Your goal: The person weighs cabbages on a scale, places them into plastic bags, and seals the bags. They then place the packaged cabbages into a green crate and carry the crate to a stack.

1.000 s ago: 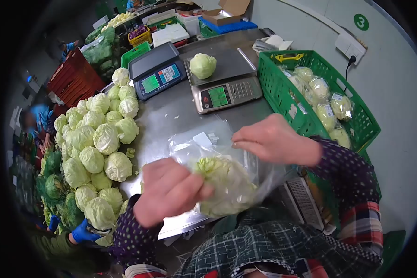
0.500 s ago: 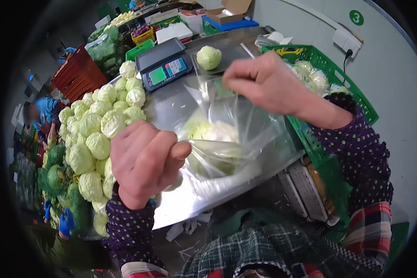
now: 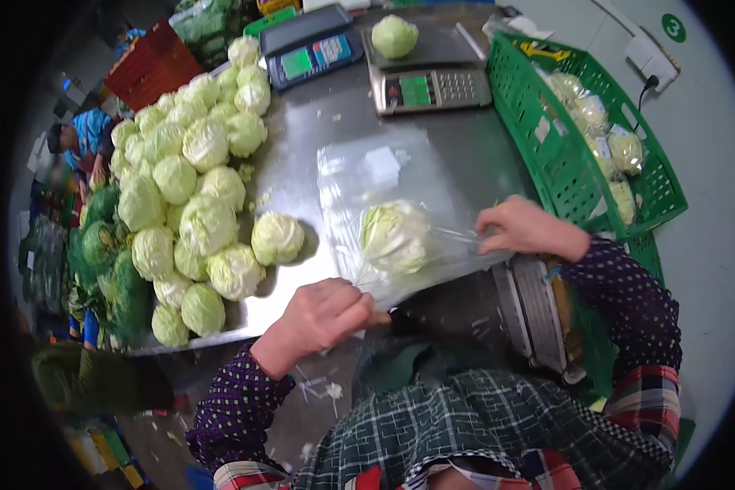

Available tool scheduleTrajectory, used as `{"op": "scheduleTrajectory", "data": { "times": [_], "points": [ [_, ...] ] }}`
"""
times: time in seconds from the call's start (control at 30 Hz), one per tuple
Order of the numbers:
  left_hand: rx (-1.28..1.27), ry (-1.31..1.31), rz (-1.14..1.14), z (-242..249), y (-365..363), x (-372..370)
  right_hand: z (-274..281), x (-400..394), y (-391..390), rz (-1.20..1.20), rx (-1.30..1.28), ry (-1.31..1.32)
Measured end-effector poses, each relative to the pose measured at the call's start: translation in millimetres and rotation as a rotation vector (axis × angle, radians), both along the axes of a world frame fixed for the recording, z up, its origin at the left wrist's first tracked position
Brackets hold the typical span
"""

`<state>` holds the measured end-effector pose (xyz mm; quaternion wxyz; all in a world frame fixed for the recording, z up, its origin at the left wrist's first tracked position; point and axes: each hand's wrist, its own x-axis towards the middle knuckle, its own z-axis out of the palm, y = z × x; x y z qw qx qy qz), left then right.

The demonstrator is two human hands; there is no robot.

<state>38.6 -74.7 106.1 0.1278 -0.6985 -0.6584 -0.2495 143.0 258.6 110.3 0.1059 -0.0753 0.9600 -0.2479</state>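
Observation:
A clear plastic bag lies on the metal table, with a pale green cabbage inside near its lower end. My left hand is closed on the bag's lower left corner, at the table's front edge. At the lower right of the bag, my right hand pinches the other corner. The plastic is stretched between both hands. Left of the bag, a loose cabbage sits beside a big pile of cabbages.
A silver scale holds one cabbage; a blue-grey scale stands beside it. The green crate at right contains several bagged vegetables. Another person is at far left, beyond the pile. A grey crate sits below the table.
Both hands have moved down toward the table's front edge, stretching the bag flat with the cabbage inside. The view has tilted down, showing the silver scale's display and a loose cabbage by the pile.

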Motion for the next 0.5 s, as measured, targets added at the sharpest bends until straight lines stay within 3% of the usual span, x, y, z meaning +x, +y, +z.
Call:
{"op": "scheduleTrajectory", "data": {
  "times": [0.07, 0.17, 0.27, 0.37, 0.5],
  "points": [
    [0.01, -0.035, -0.031, 1, -1, 19, 12, 17, -5, -0.033, 0.297, 0.036],
    [-0.069, 0.012, -0.113, -3, -2, 23, 46, 11, -60, 0.027, -0.241, 0.183],
    [-0.012, -0.012, -0.074, -5, 3, 26, 29, 0, -107, 0.222, -0.539, 0.055],
    [0.046, -0.054, 0.019, -6, 6, 22, 21, -4, -119, 0.256, -0.557, -0.058],
    [-0.037, -0.113, 0.072, 7, 11, 24, 11, 2, -126, 0.231, -0.442, 0.221]
  ]
}}
